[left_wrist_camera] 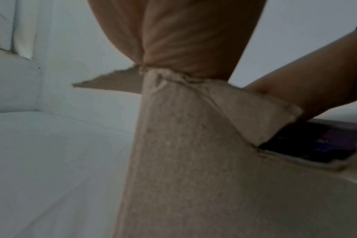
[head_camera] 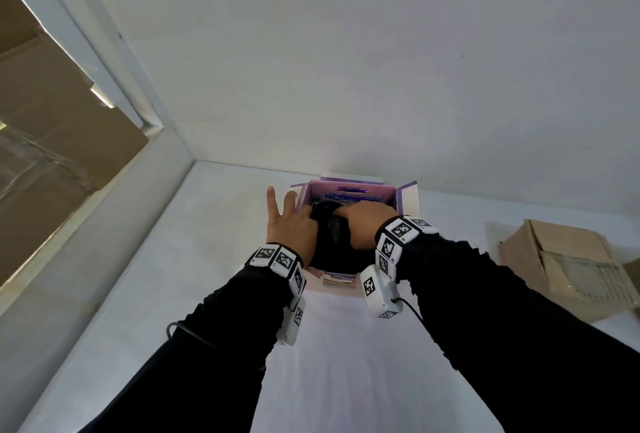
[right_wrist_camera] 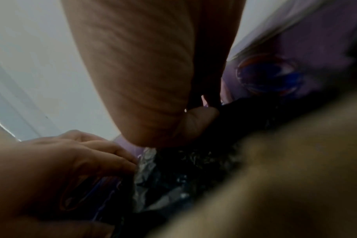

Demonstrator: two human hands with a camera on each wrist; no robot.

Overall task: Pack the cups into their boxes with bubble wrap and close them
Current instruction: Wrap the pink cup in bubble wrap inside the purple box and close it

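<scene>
A dark bubble-wrapped cup (head_camera: 330, 235) is being pressed into the open purple box (head_camera: 353, 190) by the left hand (head_camera: 294, 228) and right hand (head_camera: 363, 224); fingers of both are partly curled against it, but a true grasp cannot be told. Full seating is judged necessary before the flaps are closed.

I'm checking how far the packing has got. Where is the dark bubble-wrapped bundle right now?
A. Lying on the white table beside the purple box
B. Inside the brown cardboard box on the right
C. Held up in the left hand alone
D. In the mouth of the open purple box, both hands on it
D: the dark wrapped bundle sits in the open purple box, with the left hand and right hand pressing on it.
</scene>
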